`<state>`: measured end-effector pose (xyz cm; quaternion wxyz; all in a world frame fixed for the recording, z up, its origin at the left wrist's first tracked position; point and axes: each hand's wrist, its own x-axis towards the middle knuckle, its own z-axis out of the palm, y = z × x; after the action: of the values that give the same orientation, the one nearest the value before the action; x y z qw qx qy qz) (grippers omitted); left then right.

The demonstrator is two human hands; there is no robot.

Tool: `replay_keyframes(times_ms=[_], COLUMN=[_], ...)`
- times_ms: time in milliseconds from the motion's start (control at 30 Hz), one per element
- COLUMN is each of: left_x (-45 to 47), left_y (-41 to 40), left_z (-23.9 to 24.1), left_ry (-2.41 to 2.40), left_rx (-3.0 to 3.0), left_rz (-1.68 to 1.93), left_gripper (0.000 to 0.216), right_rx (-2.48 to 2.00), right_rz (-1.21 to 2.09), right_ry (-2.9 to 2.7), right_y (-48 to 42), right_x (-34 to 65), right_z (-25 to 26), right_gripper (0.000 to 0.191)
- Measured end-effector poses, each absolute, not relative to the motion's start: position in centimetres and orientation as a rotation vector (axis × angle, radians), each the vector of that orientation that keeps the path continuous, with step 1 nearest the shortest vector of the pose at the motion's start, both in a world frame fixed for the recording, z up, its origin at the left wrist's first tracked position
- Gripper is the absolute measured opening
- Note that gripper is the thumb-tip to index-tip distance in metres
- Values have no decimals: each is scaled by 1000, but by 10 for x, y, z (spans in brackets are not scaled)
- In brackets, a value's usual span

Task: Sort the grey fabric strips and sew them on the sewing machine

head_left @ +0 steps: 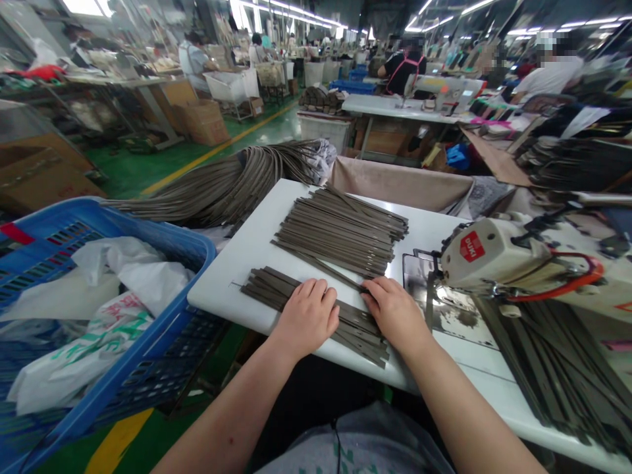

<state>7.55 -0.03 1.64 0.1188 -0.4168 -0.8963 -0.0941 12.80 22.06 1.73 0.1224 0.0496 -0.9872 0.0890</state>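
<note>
My left hand (310,319) rests on the front bundle of dark olive-grey fabric strips (266,286), its fingers pressed together and curled over them. My right hand (397,315) has its thumb and fingers closed at the near end of a single strip (320,264), which lies slantwise between two bundles. Beyond it spreads a larger pile of matching strips (336,230). Both piles lie flat on the white sewing table (222,280). My fingers hide part of the front bundle and the tip of the single strip.
To the right stands a sewing machine (494,250), with more strips (557,362) beside it. A blue plastic basket (197,253) holding white bags (113,316) is at the left. Long strips (222,178) heap behind the table, near a fabric-lined bin (395,178). Several people work farther back.
</note>
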Motion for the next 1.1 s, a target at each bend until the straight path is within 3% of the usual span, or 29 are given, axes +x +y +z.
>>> replay_keyframes(times_ms=[200,400,500,600,733,900,1100], left_x=[76,76,76,76,76,76,74], left_y=[-3,-5,-4,-3,-3,-4,-4], left_z=[11,8,11,16,19,13,7], left_ry=[-2631,-2546,-2588,-2612,-2578,-2617,-2571], left_rx=[-1200,-1165,-1220,-1218,-1215,-1212,-1164], left_rz=[-321,-376,-347,-331,-342,-334,-351], left_gripper=[19,53,37,21,16,17,57], right_rx=[137,304,304,138,106,171,166], right_rz=[165,358,545,463,346,359,527], right_ry=[-2825,-2791,-2784,-2739,-2808,-2895,-2911], right_y=[223,220,220,224,229,224,221], right_x=[131,137,136,128,118,118,124], right_z=[14,20,22,19,14,17,21], right_gripper=[25,26,24,22,32,22,18])
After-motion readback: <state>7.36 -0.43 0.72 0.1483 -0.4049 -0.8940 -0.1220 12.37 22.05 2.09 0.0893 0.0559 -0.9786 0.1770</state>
